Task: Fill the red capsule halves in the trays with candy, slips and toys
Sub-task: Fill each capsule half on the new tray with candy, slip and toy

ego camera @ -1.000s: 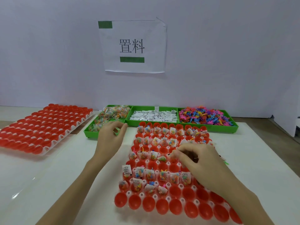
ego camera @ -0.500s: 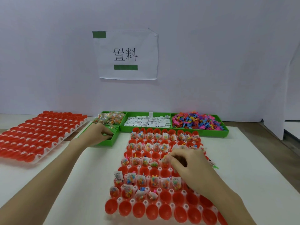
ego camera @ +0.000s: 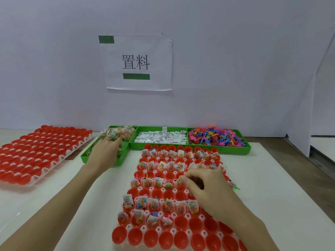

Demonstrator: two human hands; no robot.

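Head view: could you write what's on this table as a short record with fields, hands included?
Near tray: red cups, many filled, front row empty
Side tray: red cups, at far left
Candy bin: green, left of three
Slips bin: middle
Toys bin: right
Left hand: reaching into candy bin; grip unclear
Right hand: fingers curled over a mid-tray cup, pinching a small item
Wall: paper sign
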